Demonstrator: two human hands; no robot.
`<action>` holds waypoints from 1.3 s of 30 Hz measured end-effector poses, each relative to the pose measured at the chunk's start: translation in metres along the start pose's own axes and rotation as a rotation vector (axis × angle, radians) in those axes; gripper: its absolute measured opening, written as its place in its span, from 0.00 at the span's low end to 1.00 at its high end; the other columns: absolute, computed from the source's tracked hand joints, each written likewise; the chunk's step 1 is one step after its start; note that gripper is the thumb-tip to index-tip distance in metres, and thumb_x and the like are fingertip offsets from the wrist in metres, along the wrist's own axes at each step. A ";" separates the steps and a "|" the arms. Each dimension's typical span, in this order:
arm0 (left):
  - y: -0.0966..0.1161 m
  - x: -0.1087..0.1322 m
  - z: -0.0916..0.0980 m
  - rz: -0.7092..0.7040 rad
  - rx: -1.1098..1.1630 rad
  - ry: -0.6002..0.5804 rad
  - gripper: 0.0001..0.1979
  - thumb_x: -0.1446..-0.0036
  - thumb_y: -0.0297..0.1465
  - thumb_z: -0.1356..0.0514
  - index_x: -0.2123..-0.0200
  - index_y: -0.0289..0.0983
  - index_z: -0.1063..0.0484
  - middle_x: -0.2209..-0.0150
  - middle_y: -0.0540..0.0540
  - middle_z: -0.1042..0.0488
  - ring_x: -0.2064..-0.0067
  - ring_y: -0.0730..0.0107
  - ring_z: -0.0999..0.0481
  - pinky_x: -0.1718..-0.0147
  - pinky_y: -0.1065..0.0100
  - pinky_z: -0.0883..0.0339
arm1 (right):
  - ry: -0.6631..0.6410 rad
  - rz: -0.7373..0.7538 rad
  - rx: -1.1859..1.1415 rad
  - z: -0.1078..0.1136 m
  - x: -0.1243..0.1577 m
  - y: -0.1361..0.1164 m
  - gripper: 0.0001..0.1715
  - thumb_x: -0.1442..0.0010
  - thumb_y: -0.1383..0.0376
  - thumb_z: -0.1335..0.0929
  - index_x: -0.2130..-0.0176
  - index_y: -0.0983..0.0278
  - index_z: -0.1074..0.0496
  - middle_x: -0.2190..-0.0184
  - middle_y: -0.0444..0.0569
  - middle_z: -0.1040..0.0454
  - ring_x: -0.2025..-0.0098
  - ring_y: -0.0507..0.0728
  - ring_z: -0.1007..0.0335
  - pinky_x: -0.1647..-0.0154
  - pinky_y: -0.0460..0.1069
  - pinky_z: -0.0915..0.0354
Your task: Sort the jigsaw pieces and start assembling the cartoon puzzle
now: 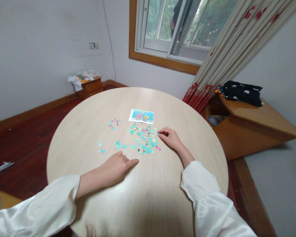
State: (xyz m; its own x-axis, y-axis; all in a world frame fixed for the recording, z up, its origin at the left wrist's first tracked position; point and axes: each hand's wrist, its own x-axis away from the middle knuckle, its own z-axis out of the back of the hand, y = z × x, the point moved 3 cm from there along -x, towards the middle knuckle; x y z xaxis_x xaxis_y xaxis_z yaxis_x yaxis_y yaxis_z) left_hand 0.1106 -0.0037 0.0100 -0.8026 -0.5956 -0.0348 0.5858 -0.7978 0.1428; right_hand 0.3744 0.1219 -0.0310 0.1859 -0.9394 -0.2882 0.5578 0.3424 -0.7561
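Note:
Many small jigsaw puzzle pieces (146,149), mostly turquoise with some pink, yellow and pale green, lie in a loose pile mid-table. My right hand (171,138) is at the pile's right edge, thumb and forefinger pinched on a pale puzzle piece (157,133) that the fingertips partly hide. Nearer to me, my left hand (117,167) rests low over the table, one digit stretched to the right and the others bent. Its tip touches or nearly touches a small pale piece (138,159). Behind the pile lies a picture card (143,116) with pink and yellow cartoon figures on blue.
Smaller groups of pieces lie left of the pile: a pink and turquoise cluster (113,123), a turquoise group (120,145) and a few pieces (101,151) further left. The round wooden table (74,131) stands near a cabinet (246,131), a curtain (219,59) and a small drawer unit (92,86).

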 end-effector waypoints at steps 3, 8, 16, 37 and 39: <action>0.001 -0.002 0.000 -0.007 -0.023 -0.009 0.18 0.44 0.18 0.52 0.54 0.34 0.31 0.75 0.46 0.25 0.74 0.67 0.28 0.69 0.63 0.40 | 0.001 0.001 0.010 0.001 0.000 -0.001 0.05 0.48 0.65 0.31 0.69 0.63 0.24 0.68 0.49 0.25 0.64 0.56 0.29 0.59 0.52 0.33; -0.002 -0.002 -0.004 -0.020 -0.020 0.023 0.15 0.41 0.20 0.53 0.58 0.35 0.30 0.76 0.47 0.25 0.75 0.69 0.28 0.69 0.64 0.40 | -0.002 0.012 0.019 0.001 0.001 -0.003 0.06 0.48 0.65 0.31 0.69 0.62 0.23 0.68 0.49 0.25 0.65 0.55 0.29 0.60 0.52 0.33; 0.002 -0.001 -0.007 -0.006 -0.052 -0.006 0.14 0.41 0.20 0.52 0.58 0.34 0.30 0.77 0.46 0.25 0.76 0.67 0.28 0.70 0.63 0.41 | -0.006 0.012 0.027 0.002 0.000 -0.001 0.07 0.48 0.64 0.31 0.69 0.63 0.23 0.68 0.49 0.25 0.64 0.56 0.29 0.60 0.52 0.33; -0.044 0.049 0.005 0.238 -0.107 -0.002 0.20 0.44 0.18 0.54 0.57 0.34 0.27 0.74 0.45 0.22 0.76 0.71 0.27 0.70 0.65 0.41 | -0.005 0.017 0.042 0.002 0.002 -0.001 0.10 0.47 0.60 0.32 0.69 0.63 0.23 0.68 0.51 0.25 0.65 0.56 0.30 0.63 0.53 0.34; -0.056 0.064 0.005 0.290 -0.109 0.012 0.24 0.47 0.17 0.55 0.53 0.34 0.27 0.71 0.43 0.21 0.74 0.69 0.26 0.70 0.65 0.40 | -0.005 0.015 0.037 0.002 0.002 -0.001 0.10 0.47 0.60 0.32 0.69 0.63 0.23 0.68 0.51 0.25 0.65 0.57 0.29 0.62 0.53 0.34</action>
State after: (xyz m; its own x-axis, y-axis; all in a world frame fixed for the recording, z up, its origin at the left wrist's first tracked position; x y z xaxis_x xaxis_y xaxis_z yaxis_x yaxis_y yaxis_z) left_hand 0.0259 0.0034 0.0047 -0.5994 -0.8002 -0.0195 0.7991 -0.5997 0.0419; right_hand 0.3759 0.1201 -0.0300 0.1980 -0.9343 -0.2964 0.5847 0.3553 -0.7293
